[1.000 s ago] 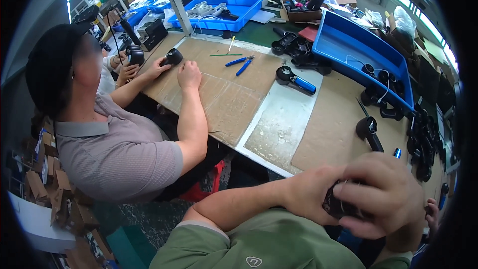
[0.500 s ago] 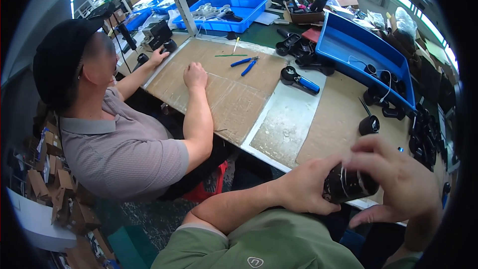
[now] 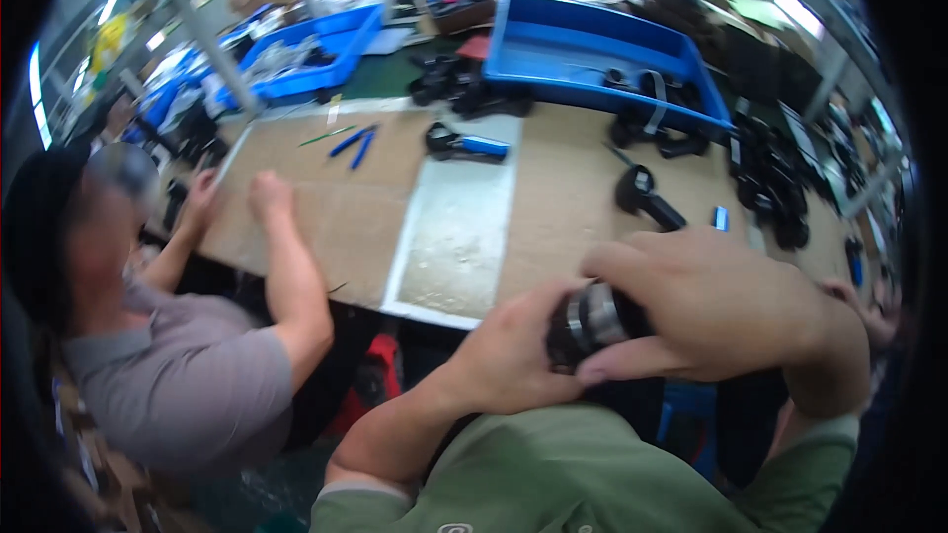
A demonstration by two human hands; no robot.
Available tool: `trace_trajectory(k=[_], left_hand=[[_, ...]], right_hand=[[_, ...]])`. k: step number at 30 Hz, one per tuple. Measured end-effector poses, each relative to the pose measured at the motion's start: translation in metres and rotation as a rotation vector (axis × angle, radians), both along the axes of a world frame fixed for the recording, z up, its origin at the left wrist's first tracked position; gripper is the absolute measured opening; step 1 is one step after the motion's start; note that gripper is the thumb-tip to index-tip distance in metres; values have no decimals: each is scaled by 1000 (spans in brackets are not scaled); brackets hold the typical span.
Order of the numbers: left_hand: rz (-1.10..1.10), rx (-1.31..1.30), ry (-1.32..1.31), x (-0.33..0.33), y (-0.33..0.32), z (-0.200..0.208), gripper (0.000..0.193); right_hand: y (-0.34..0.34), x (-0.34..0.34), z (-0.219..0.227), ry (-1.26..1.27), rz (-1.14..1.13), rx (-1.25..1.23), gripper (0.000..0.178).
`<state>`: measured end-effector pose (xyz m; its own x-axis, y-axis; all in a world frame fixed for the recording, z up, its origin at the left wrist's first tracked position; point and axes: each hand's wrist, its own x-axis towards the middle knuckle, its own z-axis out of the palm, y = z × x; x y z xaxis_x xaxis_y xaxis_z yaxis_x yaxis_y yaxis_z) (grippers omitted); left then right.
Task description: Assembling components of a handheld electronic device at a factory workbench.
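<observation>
A black cylindrical part with a shiny silver band (image 3: 592,321) is held between my two hands, just off the near edge of the table. My left hand (image 3: 509,345) wraps its left side. From the right, my right hand (image 3: 706,306) grips its other end, thumb below and fingers over the top, hiding that end. What the part belongs to, I cannot tell. Beyond my hands lies a black handheld device (image 3: 647,197) with a round head, and a small blue piece (image 3: 722,218) is to its right.
At left, a co-worker (image 3: 188,375) sits with both hands over the table. Blue pliers (image 3: 357,145) and a black device with a blue handle (image 3: 469,145) lie on the table (image 3: 454,237). Behind stands a blue bin (image 3: 592,44); black parts (image 3: 775,188) are piled at right.
The view has swung to the right. My right hand, its fingers loosely spread around the black part before, is now closed on it, and the silver band shows. The co-worker's hands have shifted.
</observation>
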<state>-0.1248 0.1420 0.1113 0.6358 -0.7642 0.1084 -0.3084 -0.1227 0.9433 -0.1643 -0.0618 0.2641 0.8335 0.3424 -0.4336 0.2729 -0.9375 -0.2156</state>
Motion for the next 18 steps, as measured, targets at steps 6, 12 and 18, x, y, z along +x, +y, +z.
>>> trace_trajectory(k=[6,12,18], left_hand=[[-134,-83,132,8,2,-14,71],[-252,-206,163,20,10,-26,68],[-192,-482,-115,-4,-8,-12,63]], right_hand=[[-23,-6,-21,-366,398,228,30],[-46,-9,-28,-706,380,593,49],[-93,-23,-100,-705,41,1402,72]])
